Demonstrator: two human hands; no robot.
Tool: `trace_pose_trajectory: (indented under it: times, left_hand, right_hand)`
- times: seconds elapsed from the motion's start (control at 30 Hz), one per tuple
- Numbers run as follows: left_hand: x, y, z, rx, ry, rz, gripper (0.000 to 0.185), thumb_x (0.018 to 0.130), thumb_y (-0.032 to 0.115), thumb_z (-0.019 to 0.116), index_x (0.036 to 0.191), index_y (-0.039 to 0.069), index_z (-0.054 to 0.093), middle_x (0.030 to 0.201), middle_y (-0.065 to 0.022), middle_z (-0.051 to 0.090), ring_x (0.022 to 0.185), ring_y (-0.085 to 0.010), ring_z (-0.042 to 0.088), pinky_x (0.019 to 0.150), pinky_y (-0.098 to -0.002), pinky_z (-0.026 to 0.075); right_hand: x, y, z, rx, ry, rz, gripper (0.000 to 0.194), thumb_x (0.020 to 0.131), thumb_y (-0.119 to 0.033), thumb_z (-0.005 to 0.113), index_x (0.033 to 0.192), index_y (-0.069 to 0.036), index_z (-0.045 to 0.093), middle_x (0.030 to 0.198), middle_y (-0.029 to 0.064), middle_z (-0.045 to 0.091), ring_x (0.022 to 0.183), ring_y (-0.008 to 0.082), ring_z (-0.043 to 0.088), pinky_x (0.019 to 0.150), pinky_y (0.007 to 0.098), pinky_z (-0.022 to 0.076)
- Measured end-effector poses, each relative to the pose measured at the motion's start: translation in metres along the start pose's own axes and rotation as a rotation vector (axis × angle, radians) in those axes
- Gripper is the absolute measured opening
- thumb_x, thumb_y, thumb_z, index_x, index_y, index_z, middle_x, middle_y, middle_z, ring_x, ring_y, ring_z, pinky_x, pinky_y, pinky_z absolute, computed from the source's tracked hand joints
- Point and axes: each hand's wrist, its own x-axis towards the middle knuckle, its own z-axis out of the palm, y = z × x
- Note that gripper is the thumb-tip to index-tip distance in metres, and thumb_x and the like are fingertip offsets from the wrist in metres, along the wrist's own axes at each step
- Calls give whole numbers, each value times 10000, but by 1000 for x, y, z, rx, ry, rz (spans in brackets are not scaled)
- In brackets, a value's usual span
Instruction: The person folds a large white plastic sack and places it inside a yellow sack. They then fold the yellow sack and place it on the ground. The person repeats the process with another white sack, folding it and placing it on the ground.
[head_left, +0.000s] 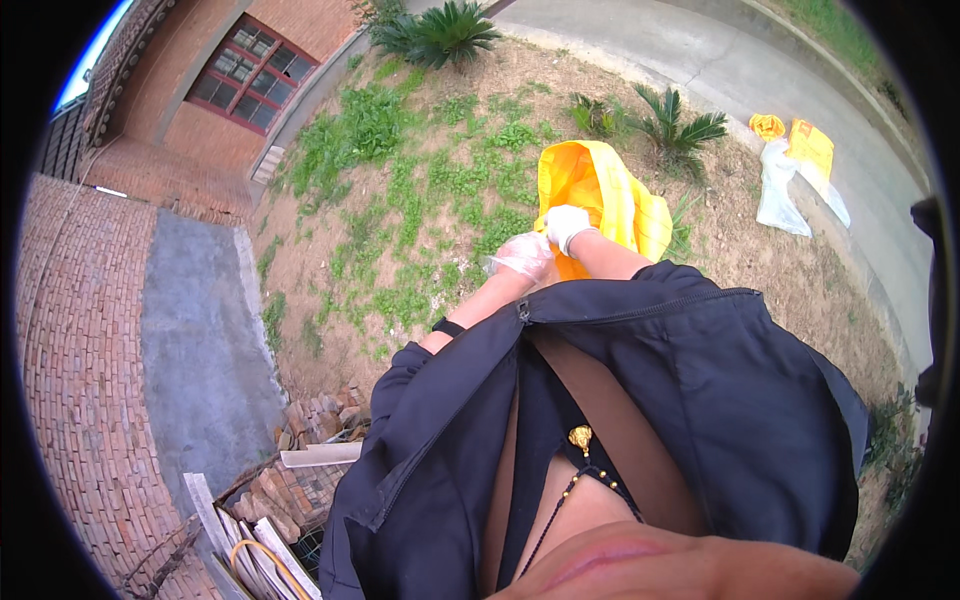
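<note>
A yellow bag (649, 214), which looks like woven plastic, hangs before me with its wide mouth gaping towards the top. My right hand (568, 227), in a white glove, grips the near rim of the bag. Just left of it is my left hand (525, 255), under a thin clear plastic glove, closed at the bag's edge. The fingertips of both hands are partly hidden.
Low green weeds (405, 195) grow on the bare soil, with small cycads (675, 131) beyond the bag. More yellow bags (811, 150) and clear plastic bags (780, 187) lie by the concrete path (720, 67). Broken bricks and boards (202, 499) are piled at lower left.
</note>
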Motion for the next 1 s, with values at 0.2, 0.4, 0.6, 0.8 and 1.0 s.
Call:
trace_pose_trajectory:
  times: [0.2, 0.4, 0.6, 0.8, 1.0]
  left_hand:
    - [-9, -29, 0, 61, -15, -97, 259, 811, 211, 504, 862, 65, 713, 920, -200, 681, 846, -347, 671, 735, -449, 539]
    - [-14, -69, -64, -176, 391, -262, 435, 810, 317, 575, 1168, 74, 619, 1008, -159, 683, 900, -304, 660, 801, -374, 511]
    - [-20, -12, -65, 149, 590, 22, 621, 814, 367, 586, 1350, 74, 476, 1089, -145, 665, 942, -307, 654, 820, -386, 511]
    - [7, -24, -28, 1, 208, -254, 406, 823, 412, 566, 1060, 100, 674, 955, -170, 684, 929, -334, 650, 769, -419, 512]
    - [18, -106, -37, 175, 166, -403, 394, 857, 390, 487, 967, 85, 711, 1056, -157, 673, 988, -323, 644, 826, -425, 504]
  right_hand:
    - [11, 74, -31, 5, -74, 297, 282, 839, -270, 573, 895, -43, 731, 917, 185, 694, 849, 302, 681, 746, 398, 524]
    - [19, 18, -77, 117, -105, 112, 315, 811, -269, 550, 994, -58, 696, 1048, 187, 665, 982, 342, 635, 837, 388, 502]
    - [-3, -16, -107, 47, -13, 88, 316, 822, -328, 542, 971, -92, 691, 1041, 165, 666, 990, 320, 625, 839, 392, 494]
    - [-18, -53, -109, 89, 140, -259, 231, 746, -282, 584, 839, -115, 713, 867, 135, 682, 852, 319, 647, 759, 432, 505]
    - [-54, -116, -121, -196, 131, -482, 116, 666, -155, 610, 717, -67, 664, 803, 127, 620, 783, 312, 604, 641, 413, 490]
